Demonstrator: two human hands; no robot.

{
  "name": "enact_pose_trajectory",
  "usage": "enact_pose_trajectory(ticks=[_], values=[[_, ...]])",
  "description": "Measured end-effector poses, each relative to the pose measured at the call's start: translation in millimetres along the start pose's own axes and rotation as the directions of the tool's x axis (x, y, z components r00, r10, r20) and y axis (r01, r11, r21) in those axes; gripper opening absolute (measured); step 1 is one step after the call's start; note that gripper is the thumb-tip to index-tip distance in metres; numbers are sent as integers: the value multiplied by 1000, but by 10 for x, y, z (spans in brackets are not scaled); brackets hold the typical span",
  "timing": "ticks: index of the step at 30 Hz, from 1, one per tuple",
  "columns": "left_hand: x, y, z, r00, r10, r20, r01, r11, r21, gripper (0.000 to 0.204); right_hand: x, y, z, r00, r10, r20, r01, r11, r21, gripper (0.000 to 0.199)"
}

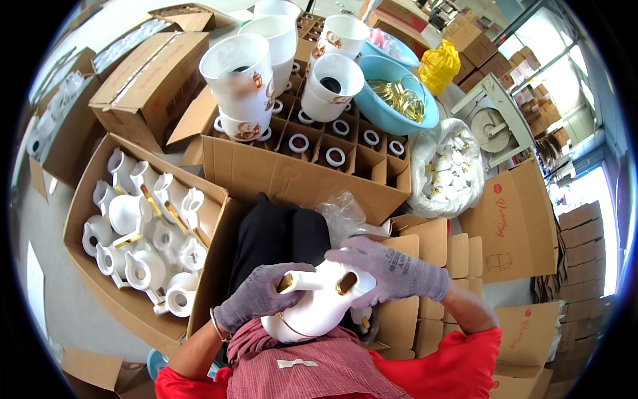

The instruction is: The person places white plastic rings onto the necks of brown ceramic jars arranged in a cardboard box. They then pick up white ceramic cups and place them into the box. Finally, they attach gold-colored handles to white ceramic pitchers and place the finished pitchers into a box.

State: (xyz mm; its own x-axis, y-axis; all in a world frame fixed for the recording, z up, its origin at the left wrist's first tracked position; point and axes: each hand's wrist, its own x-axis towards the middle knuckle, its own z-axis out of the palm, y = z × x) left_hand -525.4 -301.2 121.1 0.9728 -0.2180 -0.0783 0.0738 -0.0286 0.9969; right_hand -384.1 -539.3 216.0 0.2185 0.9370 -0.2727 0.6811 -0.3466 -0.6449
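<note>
Across my lap lies a white vacuum jug body (316, 312) with a handle and a spout-like neck; gold-brown shows inside its openings. My left hand (259, 299), in a grey glove, grips it by the handle side. The gloved right hand (392, 269) is closed round the neck end. To my left, an open carton (100, 279) holds several white jug bodies (146, 269), some with gold strips on their handles. My dark-trousered knees are just beyond the held jug, beside clear plastic film (345, 216).
A divided carton (299, 166) ahead holds dark, white-ringed pieces and carries stacked white printed shells (242, 76). Right of it are a blue basin (399, 93) of gold strips and a bag of small white parts (448, 169). Cardboard dividers (432, 259) stand by my right arm.
</note>
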Motion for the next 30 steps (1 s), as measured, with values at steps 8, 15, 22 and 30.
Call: enact_pose_trajectory(ticks=[8, 15, 22, 30], values=[[86, -99, -140, 981, -35, 191, 44, 998, -44, 48, 92, -97, -62, 991, -82, 106, 85, 996, -24, 72], [-110, -59, -199, 987, -41, 154, 56, 994, -93, 55, 341, 923, 155, 896, 100, -432, -82, 995, 59, 51], [-115, -188, -73, 993, -36, -109, 46, 995, 93, 35, 295, 78, 468, 804, -277, -527, 133, 946, -295, 58], [219, 647, 174, 813, 445, 376, -542, 341, 768, 49, 156, -43, -105, 747, -124, -654, 214, 975, 60, 36]])
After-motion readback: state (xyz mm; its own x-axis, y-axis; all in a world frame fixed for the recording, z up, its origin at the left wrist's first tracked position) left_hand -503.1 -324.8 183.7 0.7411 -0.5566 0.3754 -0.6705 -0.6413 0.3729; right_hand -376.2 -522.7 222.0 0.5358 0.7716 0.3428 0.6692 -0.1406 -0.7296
